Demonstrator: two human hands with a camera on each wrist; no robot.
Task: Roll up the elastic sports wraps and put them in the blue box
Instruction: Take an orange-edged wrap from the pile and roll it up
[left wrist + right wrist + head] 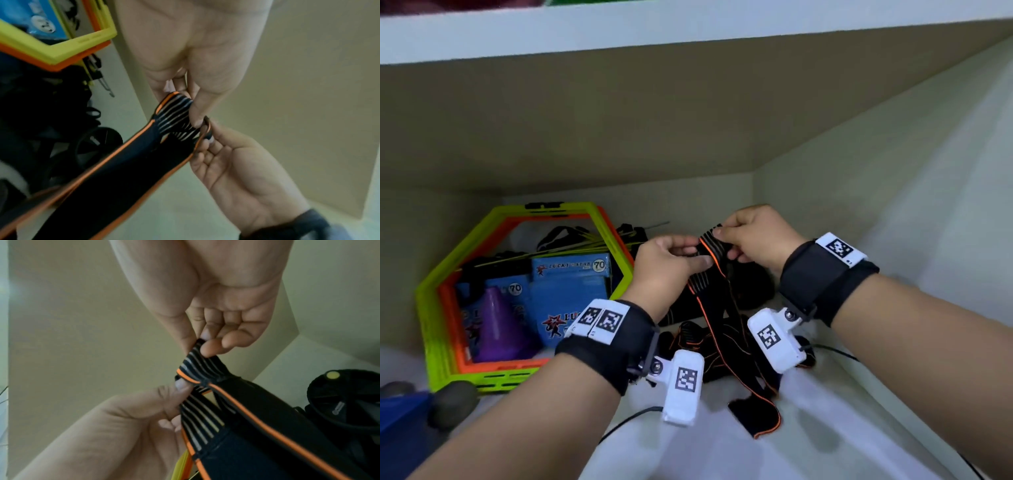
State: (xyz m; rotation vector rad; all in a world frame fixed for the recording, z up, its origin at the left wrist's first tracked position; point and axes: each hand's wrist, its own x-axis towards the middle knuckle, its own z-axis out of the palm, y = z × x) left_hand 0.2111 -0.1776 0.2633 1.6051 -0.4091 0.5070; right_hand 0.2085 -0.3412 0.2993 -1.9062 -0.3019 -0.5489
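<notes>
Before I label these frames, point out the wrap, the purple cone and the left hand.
wrap (pixel 708 248): head view, striped end pinched between both hands.
purple cone (pixel 494 323): head view, its sloping side.
left hand (pixel 664 270): head view, back of the hand.

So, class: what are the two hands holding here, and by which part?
Both hands pinch one wrap at its striped top end: the left hand just below the right hand. The rest hangs to the shelf.

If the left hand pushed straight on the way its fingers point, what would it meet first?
Most likely the right hand: the left hand points across at it, both pinching the same striped end of the black, orange-edged elastic wrap. Depth is hard to judge.
</notes>
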